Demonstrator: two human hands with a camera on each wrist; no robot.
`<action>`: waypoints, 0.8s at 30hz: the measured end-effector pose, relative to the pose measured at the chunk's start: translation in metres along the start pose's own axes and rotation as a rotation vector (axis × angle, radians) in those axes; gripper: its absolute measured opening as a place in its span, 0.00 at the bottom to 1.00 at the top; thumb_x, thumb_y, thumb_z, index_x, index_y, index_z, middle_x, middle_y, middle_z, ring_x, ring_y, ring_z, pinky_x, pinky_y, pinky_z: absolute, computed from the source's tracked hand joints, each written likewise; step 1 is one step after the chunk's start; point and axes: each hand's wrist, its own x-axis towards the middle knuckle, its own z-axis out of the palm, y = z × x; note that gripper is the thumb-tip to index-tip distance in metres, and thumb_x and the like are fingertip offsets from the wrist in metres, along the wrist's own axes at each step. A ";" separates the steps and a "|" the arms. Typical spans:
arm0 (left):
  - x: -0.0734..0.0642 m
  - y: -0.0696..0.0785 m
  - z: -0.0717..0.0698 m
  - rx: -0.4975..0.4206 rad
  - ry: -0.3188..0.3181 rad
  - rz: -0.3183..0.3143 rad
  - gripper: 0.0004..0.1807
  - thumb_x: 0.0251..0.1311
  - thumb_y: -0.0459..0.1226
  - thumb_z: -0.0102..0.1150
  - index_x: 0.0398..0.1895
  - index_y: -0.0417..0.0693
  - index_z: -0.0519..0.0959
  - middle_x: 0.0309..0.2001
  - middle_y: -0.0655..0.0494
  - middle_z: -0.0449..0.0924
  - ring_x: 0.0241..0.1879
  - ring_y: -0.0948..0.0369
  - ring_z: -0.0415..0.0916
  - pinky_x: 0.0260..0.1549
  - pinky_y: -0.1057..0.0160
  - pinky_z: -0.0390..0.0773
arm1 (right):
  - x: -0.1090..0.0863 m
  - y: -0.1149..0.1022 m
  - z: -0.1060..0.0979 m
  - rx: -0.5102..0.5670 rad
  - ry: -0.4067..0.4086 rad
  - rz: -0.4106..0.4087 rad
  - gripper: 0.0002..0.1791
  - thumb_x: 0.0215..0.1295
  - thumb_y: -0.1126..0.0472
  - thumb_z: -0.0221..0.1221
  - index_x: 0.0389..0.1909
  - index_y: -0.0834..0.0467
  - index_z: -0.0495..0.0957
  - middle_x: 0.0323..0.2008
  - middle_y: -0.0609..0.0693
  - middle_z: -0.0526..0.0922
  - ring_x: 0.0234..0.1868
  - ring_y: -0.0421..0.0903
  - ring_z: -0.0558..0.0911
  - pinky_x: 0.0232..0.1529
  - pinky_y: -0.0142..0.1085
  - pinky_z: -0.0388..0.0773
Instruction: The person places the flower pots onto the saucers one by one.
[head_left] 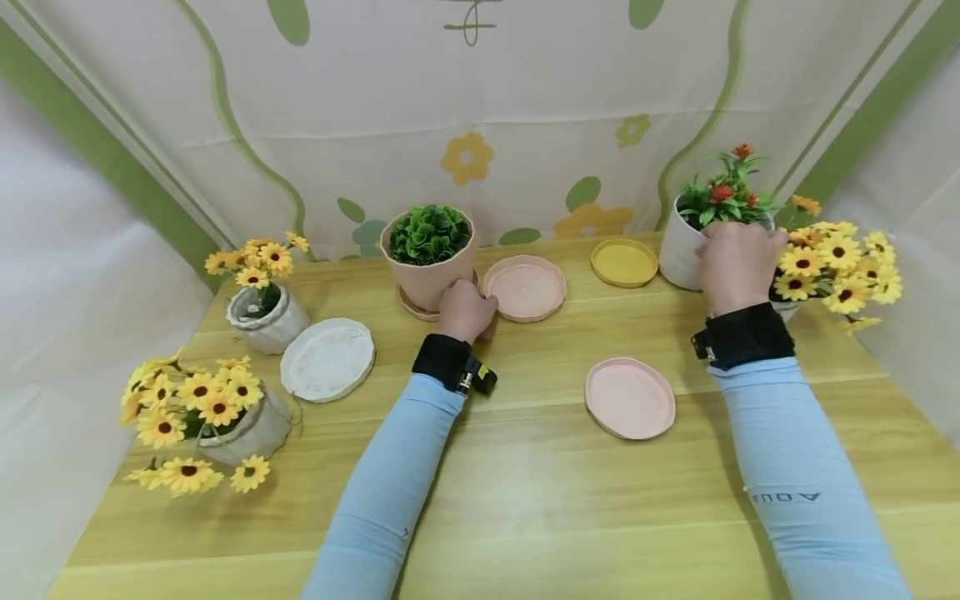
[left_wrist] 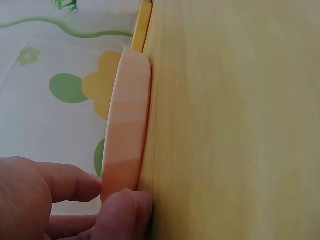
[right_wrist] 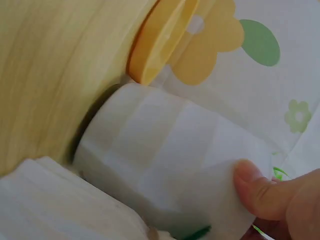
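Note:
A pink flowerpot (head_left: 429, 275) with a leafy green plant stands on a pink saucer (head_left: 415, 312) at the back. My left hand (head_left: 465, 311) is low against its right side, fingers curled. In the left wrist view, those fingertips are at the near end of another pink saucer (left_wrist: 131, 110); whether they pinch its rim is hidden. At the back right, my right hand (head_left: 738, 265) grips the rim of a white flowerpot (head_left: 678, 250) holding a red-flowered plant. Its thumb (right_wrist: 250, 175) presses on the outside wall.
A yellow saucer (head_left: 624, 262) lies left of the white flowerpot. Nearer me is a round pink saucer (head_left: 630, 398). A white saucer (head_left: 327, 359) and two sunflower pots, one small (head_left: 273, 323) and one larger (head_left: 251, 429), are at left. More sunflowers (head_left: 840, 262) stand beyond my right hand.

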 end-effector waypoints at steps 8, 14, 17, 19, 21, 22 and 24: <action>0.002 0.000 0.003 -0.003 -0.001 -0.034 0.24 0.68 0.39 0.54 0.12 0.43 0.77 0.09 0.52 0.75 0.11 0.57 0.77 0.17 0.63 0.72 | -0.004 -0.011 -0.022 0.104 0.235 -0.120 0.09 0.66 0.64 0.63 0.37 0.69 0.85 0.33 0.70 0.83 0.34 0.72 0.74 0.46 0.61 0.59; 0.002 -0.003 0.003 0.000 -0.004 -0.034 0.24 0.69 0.40 0.54 0.11 0.43 0.77 0.09 0.52 0.75 0.12 0.56 0.77 0.18 0.63 0.72 | -0.009 -0.031 -0.033 0.140 0.236 -0.238 0.08 0.62 0.63 0.66 0.35 0.66 0.86 0.33 0.67 0.84 0.33 0.69 0.74 0.43 0.59 0.58; 0.002 -0.003 0.002 0.008 -0.014 -0.035 0.25 0.69 0.40 0.54 0.11 0.43 0.77 0.09 0.52 0.75 0.12 0.56 0.77 0.17 0.63 0.71 | -0.012 -0.038 -0.033 0.134 0.209 -0.255 0.09 0.61 0.63 0.67 0.37 0.66 0.86 0.34 0.66 0.85 0.34 0.68 0.76 0.43 0.59 0.59; 0.001 -0.003 0.002 0.012 -0.020 -0.032 0.25 0.69 0.40 0.54 0.11 0.43 0.77 0.09 0.52 0.75 0.12 0.56 0.77 0.17 0.63 0.71 | -0.014 -0.042 -0.032 0.123 0.205 -0.271 0.09 0.60 0.63 0.67 0.36 0.65 0.86 0.34 0.65 0.85 0.34 0.67 0.77 0.40 0.59 0.62; 0.001 -0.002 0.001 0.014 -0.023 -0.026 0.25 0.69 0.40 0.53 0.10 0.43 0.77 0.09 0.52 0.75 0.12 0.56 0.76 0.17 0.63 0.70 | -0.015 -0.044 -0.030 0.124 0.207 -0.297 0.09 0.58 0.64 0.68 0.36 0.65 0.86 0.33 0.64 0.85 0.32 0.67 0.77 0.38 0.60 0.66; 0.000 -0.001 0.001 0.011 -0.023 -0.022 0.25 0.69 0.40 0.53 0.10 0.42 0.77 0.09 0.52 0.75 0.12 0.56 0.76 0.16 0.63 0.70 | -0.015 -0.045 -0.029 0.124 0.210 -0.314 0.08 0.57 0.64 0.69 0.35 0.65 0.86 0.33 0.64 0.85 0.31 0.67 0.78 0.36 0.61 0.68; 0.000 0.000 0.001 0.009 -0.021 -0.015 0.25 0.69 0.39 0.53 0.10 0.42 0.77 0.09 0.52 0.75 0.11 0.56 0.77 0.16 0.63 0.70 | -0.017 -0.048 -0.027 0.124 0.212 -0.352 0.08 0.55 0.65 0.70 0.34 0.65 0.86 0.32 0.63 0.86 0.30 0.66 0.79 0.32 0.60 0.72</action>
